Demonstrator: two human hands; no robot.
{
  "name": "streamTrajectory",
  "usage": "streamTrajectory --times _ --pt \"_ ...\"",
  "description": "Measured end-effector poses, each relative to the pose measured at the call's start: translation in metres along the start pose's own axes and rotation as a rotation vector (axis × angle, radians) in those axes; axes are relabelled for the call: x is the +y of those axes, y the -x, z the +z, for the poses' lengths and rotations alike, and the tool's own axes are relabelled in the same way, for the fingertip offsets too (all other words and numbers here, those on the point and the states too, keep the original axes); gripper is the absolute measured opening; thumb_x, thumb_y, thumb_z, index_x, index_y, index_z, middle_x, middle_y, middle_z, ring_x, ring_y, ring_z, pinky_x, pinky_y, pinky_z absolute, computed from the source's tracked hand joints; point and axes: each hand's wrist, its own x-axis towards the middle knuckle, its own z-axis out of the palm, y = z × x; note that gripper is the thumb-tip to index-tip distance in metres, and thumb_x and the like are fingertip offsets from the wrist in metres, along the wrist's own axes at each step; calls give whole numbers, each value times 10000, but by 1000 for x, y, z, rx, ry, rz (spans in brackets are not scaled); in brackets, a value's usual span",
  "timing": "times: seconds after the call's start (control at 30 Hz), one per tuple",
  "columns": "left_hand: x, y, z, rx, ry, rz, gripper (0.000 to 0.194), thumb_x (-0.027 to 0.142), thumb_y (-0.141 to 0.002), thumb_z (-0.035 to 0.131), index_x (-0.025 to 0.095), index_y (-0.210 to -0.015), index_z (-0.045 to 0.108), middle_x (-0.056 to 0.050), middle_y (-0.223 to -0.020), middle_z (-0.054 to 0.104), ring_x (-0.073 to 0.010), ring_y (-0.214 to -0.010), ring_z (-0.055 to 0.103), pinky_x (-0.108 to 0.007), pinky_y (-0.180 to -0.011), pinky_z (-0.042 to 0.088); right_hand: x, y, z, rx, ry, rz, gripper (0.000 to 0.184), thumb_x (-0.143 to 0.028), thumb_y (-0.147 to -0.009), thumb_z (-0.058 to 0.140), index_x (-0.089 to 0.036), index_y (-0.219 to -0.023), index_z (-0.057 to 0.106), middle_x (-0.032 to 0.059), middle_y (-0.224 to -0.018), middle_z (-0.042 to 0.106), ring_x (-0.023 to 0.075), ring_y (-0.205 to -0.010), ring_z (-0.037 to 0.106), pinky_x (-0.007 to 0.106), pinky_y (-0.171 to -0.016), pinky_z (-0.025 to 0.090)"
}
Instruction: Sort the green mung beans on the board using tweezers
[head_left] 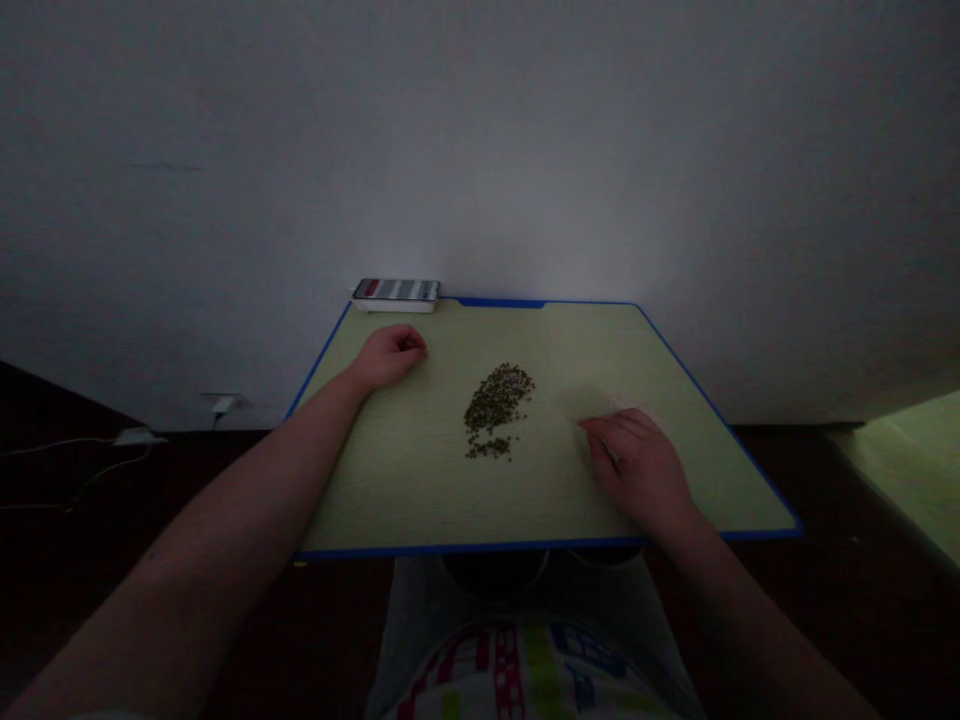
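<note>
A loose pile of small, dark greenish-brown grains (498,398) lies in the middle of a pale yellow-green tabletop (405,500) with a blue edge. A smaller cluster of grains (491,448) is spread just in front of it. To the left of the pile, my left hand (390,356) rests on the table with its fingers curled in; what they may hold is hidden. My right hand (637,460) is on the right, apart from the grains. Its thumb and forefinger are pressed together in a pinch, and anything between them is too small to make out.
A phone (397,289) lies on a white box (394,305) at the table's back left corner. Behind the table rises a pale wall (495,150). A white plug (223,404) and cables (139,437) are low on the left. My lap (517,660) is below the front edge.
</note>
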Motion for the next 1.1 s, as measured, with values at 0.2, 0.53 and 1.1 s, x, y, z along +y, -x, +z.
streamTrajectory --times 0.2,0.53,1.1 --pt "-1 0 0 17 -6 5 176 319 -637 607 169 -727 625 6 -618 562 -120 -597 483 -252 -564 384 -24 -5 3 -75 -260 -166 304 -125 -894 462 -196 -1036 721 58 -990 754 190 -906 688 370 -851 546" --pt "-6 -3 1 6 -19 28 199 332 -648 612 158 -743 634 -2 -645 570 -119 -596 479 -258 -567 385 -33 -12 12 -197 -245 -125 316 -99 -884 468 -192 -1035 730 59 -997 754 187 -940 696 349 -856 551" --pt "2 1 1 1 19 -29 190 314 -621 600 163 -736 614 5 -633 560 -116 -580 466 -253 -549 371 -49 6 7 -194 -345 -159 322 -110 -884 473 -224 -1039 730 37 -981 759 173 -904 703 350 -848 559"
